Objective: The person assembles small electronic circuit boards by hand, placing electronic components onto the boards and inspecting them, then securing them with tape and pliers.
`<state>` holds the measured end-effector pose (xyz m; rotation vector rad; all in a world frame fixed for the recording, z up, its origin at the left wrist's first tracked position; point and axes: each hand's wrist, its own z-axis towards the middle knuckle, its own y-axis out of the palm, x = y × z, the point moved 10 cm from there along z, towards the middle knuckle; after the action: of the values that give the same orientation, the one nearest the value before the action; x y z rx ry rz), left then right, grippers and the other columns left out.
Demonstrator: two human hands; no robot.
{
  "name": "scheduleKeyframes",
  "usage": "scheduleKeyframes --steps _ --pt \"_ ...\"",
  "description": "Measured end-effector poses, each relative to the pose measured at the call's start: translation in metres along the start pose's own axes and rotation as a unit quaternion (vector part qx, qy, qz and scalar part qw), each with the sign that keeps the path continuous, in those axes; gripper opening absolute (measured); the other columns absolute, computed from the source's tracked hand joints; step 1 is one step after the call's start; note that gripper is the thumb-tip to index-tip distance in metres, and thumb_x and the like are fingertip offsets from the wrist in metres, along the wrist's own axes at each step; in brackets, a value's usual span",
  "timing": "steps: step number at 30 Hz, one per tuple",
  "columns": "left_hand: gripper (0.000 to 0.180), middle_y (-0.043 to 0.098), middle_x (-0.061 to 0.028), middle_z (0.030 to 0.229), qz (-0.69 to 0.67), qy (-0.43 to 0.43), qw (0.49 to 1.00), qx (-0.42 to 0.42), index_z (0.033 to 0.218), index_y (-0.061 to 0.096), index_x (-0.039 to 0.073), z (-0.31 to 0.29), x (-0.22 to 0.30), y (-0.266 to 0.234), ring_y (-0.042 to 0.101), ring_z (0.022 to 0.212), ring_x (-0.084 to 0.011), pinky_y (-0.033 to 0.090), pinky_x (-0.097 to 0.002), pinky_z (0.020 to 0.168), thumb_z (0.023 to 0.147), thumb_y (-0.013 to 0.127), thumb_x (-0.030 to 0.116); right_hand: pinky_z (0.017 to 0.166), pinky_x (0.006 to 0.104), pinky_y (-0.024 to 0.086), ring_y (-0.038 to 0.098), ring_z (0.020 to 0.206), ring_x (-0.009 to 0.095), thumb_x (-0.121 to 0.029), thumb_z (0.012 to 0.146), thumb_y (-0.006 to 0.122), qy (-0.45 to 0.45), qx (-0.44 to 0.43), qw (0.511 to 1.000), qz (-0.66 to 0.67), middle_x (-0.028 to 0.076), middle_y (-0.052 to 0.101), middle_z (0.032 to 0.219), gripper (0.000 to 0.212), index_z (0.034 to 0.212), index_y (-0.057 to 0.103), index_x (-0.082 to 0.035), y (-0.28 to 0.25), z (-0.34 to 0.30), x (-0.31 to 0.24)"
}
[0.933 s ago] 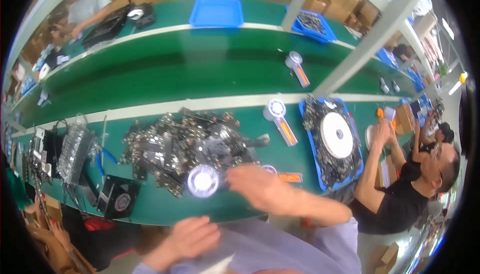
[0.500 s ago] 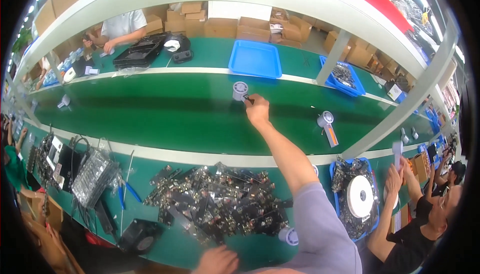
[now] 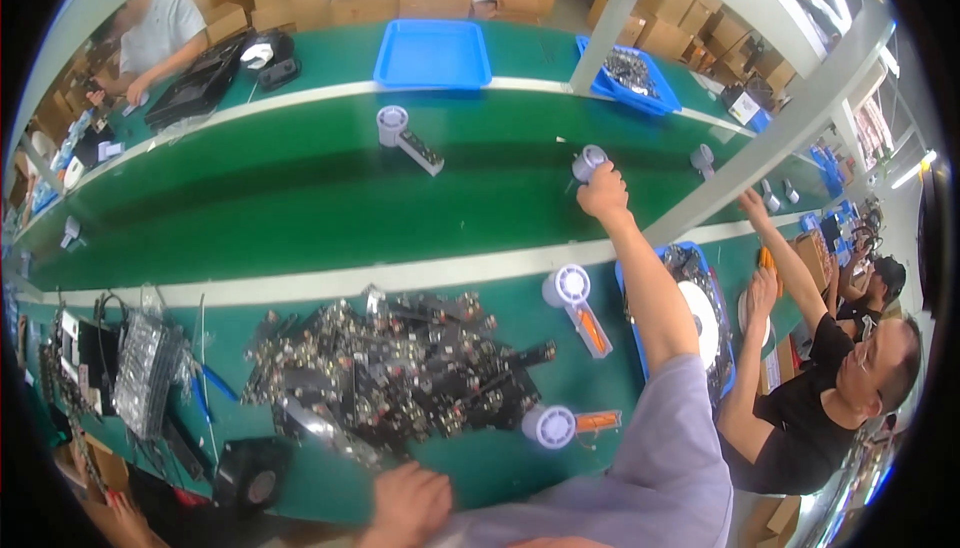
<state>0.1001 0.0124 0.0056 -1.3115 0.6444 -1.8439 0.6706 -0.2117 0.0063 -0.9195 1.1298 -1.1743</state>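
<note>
On the green conveyor belt, my right hand [image 3: 605, 193] is closed around the handle of a pale purple handheld fan [image 3: 590, 161]. A second handheld fan [image 3: 392, 126] lies farther left on the belt, a dark circuit board showing in its opened handle. Two more on the bench, an upper fan [image 3: 570, 286] and a lower fan [image 3: 550, 427], have orange cells in their opened handles. Close to the bench's front edge is my left hand [image 3: 412, 498], blurred, its fingers unclear. It is just below a heap of small dark circuit boards [image 3: 385, 368].
A blue tray [image 3: 433, 53] stands beyond the belt. A metal post [image 3: 790, 113] slants up at right. Near my right forearm is a blue bin [image 3: 728, 388] with a white reel. Pliers [image 3: 212, 383] lie left of the heap. A co-worker [image 3: 800, 398] reaches toward the belt.
My right hand has let go of the fan with the circuit board and moved right to another fan on the belt. The view has turned right. The co-worker's raised fan now appears on the belt.
</note>
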Motion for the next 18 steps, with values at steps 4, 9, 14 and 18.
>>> scheduleKeyframes --steps 4,9,14,18 --pt "0.03 0.071 -0.0061 0.109 -0.002 0.021 0.999 0.025 0.107 0.075 0.009 0.011 0.005 -0.006 0.068 0.112 -0.0335 0.051 -0.0455 0.093 0.078 0.084 0.007 0.093 0.0551 0.055 0.068 0.108 0.05 -0.016 0.09 0.072 -0.063 0.033 0.994 0.079 0.033 0.069 0.111 0.03 0.106 0.063 0.008 0.016 0.002 0.053" --pt "0.041 0.069 -0.0143 0.124 -0.014 0.058 0.996 0.068 0.118 0.07 0.003 -0.012 0.011 -0.014 0.066 0.118 -0.0372 0.053 -0.0478 0.095 0.08 0.084 0.007 0.087 0.0462 0.058 0.074 0.101 0.043 -0.009 0.098 0.068 -0.246 -0.027 0.918 0.31 0.027 0.074 0.108 0.031 0.126 0.07 0.003 -0.135 -0.134 -0.065" --pt "0.093 0.054 -0.0309 0.144 -0.051 0.039 0.98 0.189 0.149 0.043 -0.002 0.005 0.028 -0.059 0.059 0.126 -0.0482 0.047 -0.0531 0.108 0.076 0.094 0.022 0.098 0.0504 0.052 0.061 0.112 0.044 0.004 0.09 0.066 -0.55 -0.198 0.732 0.351 0.024 0.064 0.122 0.037 0.127 0.062 0.008 -0.209 -0.382 -0.137" --pt "0.106 0.063 -0.019 0.131 -0.082 -0.023 0.996 0.02 0.152 0.037 -0.003 -0.004 0.009 -0.036 0.061 0.119 -0.0345 0.049 -0.0451 0.102 0.067 0.099 0.008 0.101 0.0491 0.052 0.062 0.115 0.043 0.002 0.09 0.066 -0.537 -0.333 0.676 0.379 0.025 0.065 0.123 0.042 0.131 0.06 0.008 -0.179 -0.473 -0.135"
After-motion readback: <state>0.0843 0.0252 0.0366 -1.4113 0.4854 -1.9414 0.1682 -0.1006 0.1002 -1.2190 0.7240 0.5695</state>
